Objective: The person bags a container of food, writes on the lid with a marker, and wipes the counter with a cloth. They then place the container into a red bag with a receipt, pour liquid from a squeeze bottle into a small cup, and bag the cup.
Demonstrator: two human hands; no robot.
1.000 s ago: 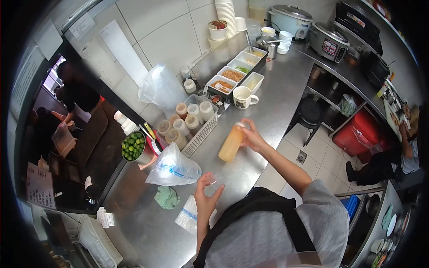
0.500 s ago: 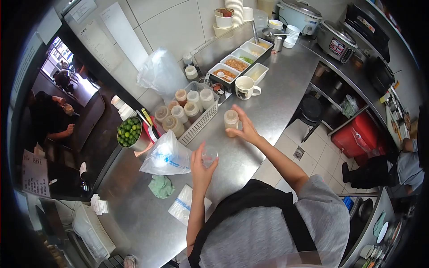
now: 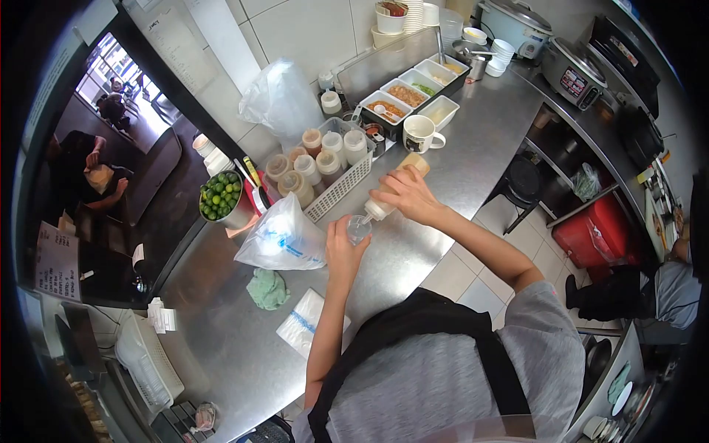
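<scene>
My right hand (image 3: 410, 198) is wrapped round a squeeze bottle (image 3: 416, 164) of pale brown sauce, tilted with its white nozzle end down and to the left. That nozzle points into a small clear plastic cup (image 3: 360, 231). Around the cup's side are the fingers of my left hand (image 3: 342, 246), holding it low above the steel counter (image 3: 413, 255). Whether sauce is flowing is too small to tell. Just beyond my hands stands a white basket (image 3: 341, 192) of several more squeeze bottles. A mug (image 3: 421, 133) is behind the tilted bottle.
Left of my hands are a filled plastic bag (image 3: 284, 235), a metal pot of green limes (image 3: 220, 198), a green cloth (image 3: 268, 289) and a pack of plastic bags (image 3: 301, 325). Topping trays (image 3: 406, 96) line the back. A person (image 3: 672, 284) stands at far right.
My right hand has lifted the squeeze bottle from upright on the counter and tipped it over the cup. My left hand has brought the cup up under the nozzle.
</scene>
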